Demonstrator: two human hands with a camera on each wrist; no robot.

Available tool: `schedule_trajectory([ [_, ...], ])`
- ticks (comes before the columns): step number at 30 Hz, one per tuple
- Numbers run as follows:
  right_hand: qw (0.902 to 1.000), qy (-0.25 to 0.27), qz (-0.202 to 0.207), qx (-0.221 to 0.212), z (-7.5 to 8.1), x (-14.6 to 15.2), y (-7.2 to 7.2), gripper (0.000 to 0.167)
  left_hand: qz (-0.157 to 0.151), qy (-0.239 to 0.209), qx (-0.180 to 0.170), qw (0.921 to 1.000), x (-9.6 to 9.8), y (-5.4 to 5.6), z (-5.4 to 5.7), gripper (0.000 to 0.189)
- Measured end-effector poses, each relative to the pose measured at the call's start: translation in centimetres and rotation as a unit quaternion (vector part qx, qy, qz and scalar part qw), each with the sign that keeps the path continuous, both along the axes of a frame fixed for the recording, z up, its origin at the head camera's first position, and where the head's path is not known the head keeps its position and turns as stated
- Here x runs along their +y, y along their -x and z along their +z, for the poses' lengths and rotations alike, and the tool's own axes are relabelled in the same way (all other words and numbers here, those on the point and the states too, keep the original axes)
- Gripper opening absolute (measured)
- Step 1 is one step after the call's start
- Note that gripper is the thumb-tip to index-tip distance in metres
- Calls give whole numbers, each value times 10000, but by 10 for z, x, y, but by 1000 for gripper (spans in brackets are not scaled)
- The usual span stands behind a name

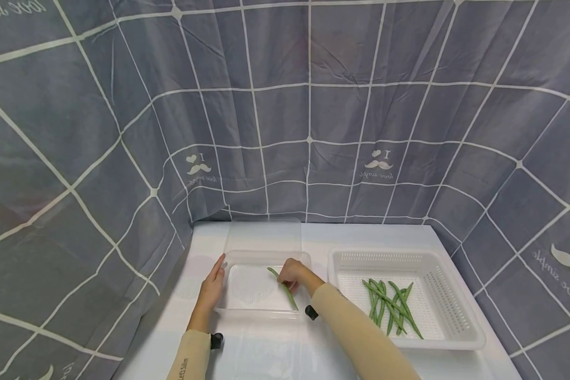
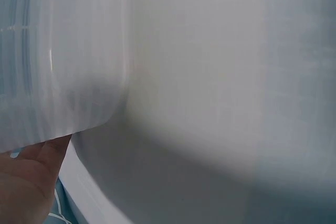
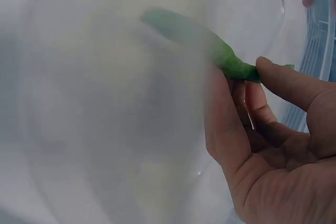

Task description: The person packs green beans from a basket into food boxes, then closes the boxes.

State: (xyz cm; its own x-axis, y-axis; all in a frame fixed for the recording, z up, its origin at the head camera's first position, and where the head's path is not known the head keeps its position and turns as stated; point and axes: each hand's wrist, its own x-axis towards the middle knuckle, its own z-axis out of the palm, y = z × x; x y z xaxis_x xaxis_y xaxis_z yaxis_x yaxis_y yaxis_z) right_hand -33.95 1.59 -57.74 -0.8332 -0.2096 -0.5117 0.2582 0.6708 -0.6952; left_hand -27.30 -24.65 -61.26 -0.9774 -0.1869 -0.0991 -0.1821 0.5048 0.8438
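My right hand (image 1: 292,273) pinches one green bean (image 1: 290,297) between thumb and fingers, inside a clear plastic container (image 1: 261,314). The right wrist view shows the thumb pressing the bean (image 3: 231,64) against the fingers, with the container's hazy wall covering part of it. At the container's left side, my left hand (image 1: 212,287) rests against the outer wall with its fingers extended. In the left wrist view, the left hand (image 2: 31,182) touches the container wall (image 2: 89,66), and its fingertips are hidden behind the plastic.
To the right stands a white perforated basket (image 1: 456,295) with several green beans (image 1: 391,303) lying crossed in it. A clear flat lid-like sheet (image 1: 264,235) lies behind the container. A grey grid-patterned curtain (image 1: 337,116) surrounds the white table (image 1: 266,348).
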Motion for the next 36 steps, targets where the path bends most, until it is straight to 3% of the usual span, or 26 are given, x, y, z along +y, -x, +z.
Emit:
schedule_trajectory([
  [11,9989,-446,103,-61,-12,-5,0,14,5,-4,-5,10000,0,-1,0,53],
  [20,9979,-554,246,213,-14,-5,-3,20,11,5,1,10000,0,0,-2,53],
  [36,9949,-859,114,509,-16,-10,-7,24,7,-39,-21,10000,1,-1,0,53],
])
